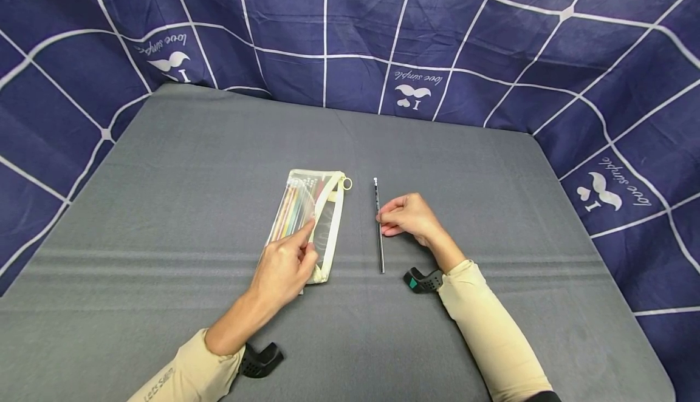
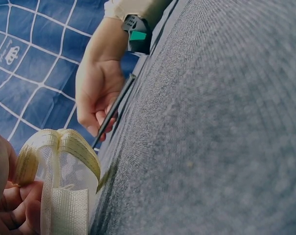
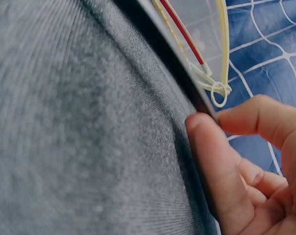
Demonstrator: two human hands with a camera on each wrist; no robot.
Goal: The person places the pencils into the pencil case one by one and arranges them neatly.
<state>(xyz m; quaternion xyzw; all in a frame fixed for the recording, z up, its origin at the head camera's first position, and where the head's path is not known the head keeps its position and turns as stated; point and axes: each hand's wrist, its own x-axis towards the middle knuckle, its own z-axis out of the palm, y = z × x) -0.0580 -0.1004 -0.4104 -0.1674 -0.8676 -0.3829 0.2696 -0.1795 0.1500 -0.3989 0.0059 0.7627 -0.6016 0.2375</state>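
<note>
A see-through mesh pencil pouch (image 1: 328, 232) with cream zipper trim lies on the grey table, its zipper side parted. Several colored pencils (image 1: 288, 207) show inside it, their pale ends toward the far side. My left hand (image 1: 284, 265) is over the pouch's near left part, index finger extended along the opening; in the left wrist view its fingers (image 2: 20, 208) hold the zipper edge. To the right of the pouch, my right hand (image 1: 410, 217) pinches a dark pencil (image 1: 379, 244) between thumb and fingers. That pencil points away from me, its light-tipped end farthest.
The grey table cover (image 1: 219, 147) has wrinkles running across it. A blue cloth (image 1: 361, 25) with white grid lines hangs behind the table and at its sides. A ring pull (image 1: 347, 183) sits at the pouch's far right corner.
</note>
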